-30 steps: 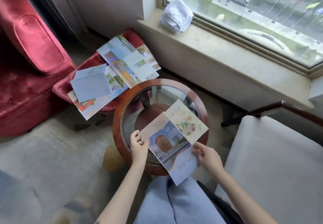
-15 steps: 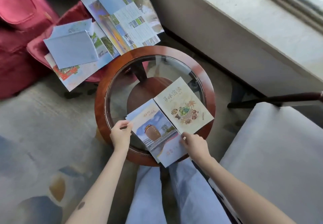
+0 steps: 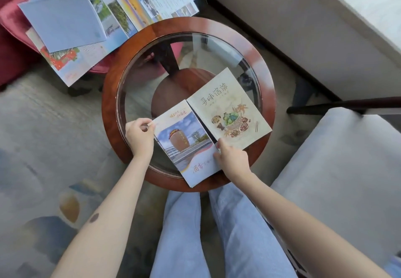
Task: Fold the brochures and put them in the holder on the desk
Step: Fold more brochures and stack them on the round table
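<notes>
Fold step, midway. The glossy paper brochure (image 3: 230, 112), one blue jar panel and one beige food panel, lies open on the round glass-topped wooden bench (image 3: 112, 112), at 5 o'clock of the glass, its near corner over the rim. My left hand (image 3: 138, 141) fingers pinch the blue panel's free edge. My right hand (image 3: 234, 162) fingers curl onto the crease's near end; pinching or pressing, can't tell. Long axis of the spread runs 8-to-2, crease 11-to-5. Next, probably: swing blue over beige, edges flush, flatten the crease.
</notes>
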